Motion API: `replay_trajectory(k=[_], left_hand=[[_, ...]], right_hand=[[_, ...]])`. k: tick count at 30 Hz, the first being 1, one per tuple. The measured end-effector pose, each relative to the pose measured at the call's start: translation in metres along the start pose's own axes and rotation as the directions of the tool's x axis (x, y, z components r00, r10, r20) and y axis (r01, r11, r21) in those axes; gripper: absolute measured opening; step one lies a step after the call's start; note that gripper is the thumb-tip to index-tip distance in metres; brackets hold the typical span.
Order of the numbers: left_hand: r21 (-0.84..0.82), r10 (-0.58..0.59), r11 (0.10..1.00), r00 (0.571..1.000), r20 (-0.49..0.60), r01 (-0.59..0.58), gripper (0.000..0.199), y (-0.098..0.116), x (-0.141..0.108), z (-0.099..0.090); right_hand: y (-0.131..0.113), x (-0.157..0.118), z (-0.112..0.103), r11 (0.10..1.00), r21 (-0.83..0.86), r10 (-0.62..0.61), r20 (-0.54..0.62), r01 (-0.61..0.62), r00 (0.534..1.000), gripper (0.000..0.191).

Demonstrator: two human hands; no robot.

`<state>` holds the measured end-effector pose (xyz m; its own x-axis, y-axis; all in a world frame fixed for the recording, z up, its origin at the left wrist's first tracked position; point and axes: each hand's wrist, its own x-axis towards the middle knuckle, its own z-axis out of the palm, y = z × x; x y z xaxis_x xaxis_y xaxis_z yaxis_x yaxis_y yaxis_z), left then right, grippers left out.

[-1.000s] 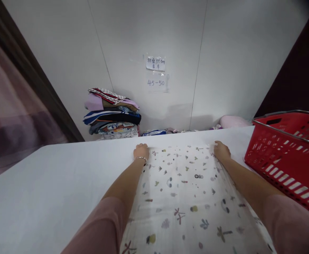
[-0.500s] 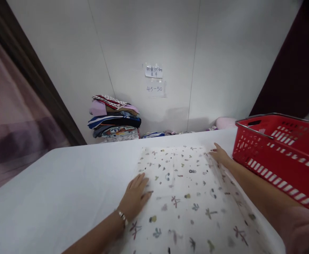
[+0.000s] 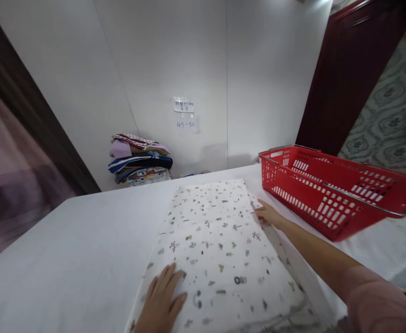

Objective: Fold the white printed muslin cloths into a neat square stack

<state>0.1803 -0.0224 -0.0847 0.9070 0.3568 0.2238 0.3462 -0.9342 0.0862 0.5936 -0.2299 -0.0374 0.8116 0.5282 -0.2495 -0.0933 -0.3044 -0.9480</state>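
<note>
A white cloth [image 3: 206, 259] printed with small plants and figures lies as a long folded panel on the white table. My left hand [image 3: 163, 296] rests flat on its near left part, fingers stretched out and the wrist out of frame. Along the right edge of the cloth, my right hand [image 3: 268, 214] touches the fabric with its fingers extended. Loose layers of the same cloth hang out a little under that edge. At the bottom of the view the near end shows some creases.
To the right stands a red plastic basket [image 3: 303, 194] with metal handles, close to my right arm. A stack of folded fabrics [image 3: 140, 159] sits beyond the far table edge, against the wall. Two paper signs [image 3: 185, 115] are taped above. A pinkish curtain [image 3: 11, 185] hangs at left.
My left hand has slid toward me along the cloth, and my right hand has come nearer too. The cloth's right side looks straighter. My view has turned right, showing more of the basket.
</note>
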Motion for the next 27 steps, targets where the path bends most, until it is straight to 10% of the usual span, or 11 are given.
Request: replay_trajectory(k=[13,27], left_hand=[[-0.082,-0.025,0.996,0.998,0.062,0.031,0.045,0.046,0.007,-0.015],[-0.071,0.184,0.976,0.958,-0.220,-0.204,0.040,0.051,-0.016,-0.018]], right_hand=[[0.004,-0.026,0.010,0.982,-0.188,-0.016,-0.065,0.003,0.998,0.062],[0.019,-0.026,-0.018,0.957,-0.283,0.001,-0.207,-0.060,0.978,0.070]])
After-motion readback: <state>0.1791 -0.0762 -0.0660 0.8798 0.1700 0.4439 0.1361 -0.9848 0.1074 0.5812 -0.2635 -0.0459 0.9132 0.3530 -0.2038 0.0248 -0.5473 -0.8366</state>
